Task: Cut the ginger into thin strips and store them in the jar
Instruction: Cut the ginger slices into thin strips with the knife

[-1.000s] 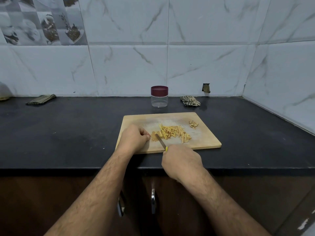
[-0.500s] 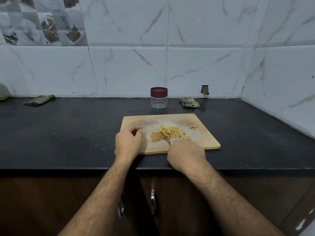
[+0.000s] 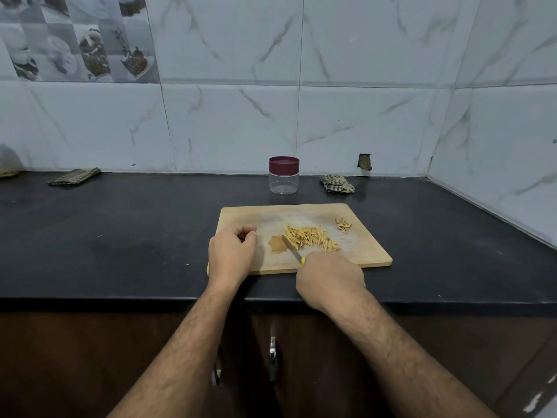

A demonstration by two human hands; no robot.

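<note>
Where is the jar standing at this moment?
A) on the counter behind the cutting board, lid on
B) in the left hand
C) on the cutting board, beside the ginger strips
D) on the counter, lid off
A: the jar stands on the black counter behind the cutting board, its maroon lid on.

Two crumpled cloths, a striped one (image 3: 74, 177) far left and a checked one (image 3: 336, 183) right, lie against the marble-tiled wall (image 3: 229, 122).

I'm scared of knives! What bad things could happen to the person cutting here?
The left hand sits close to the knife, so its fingers might get nicked. The ginger strips could scatter off the cutting board. The jar still has its lid on, so nothing can go in yet.
</note>
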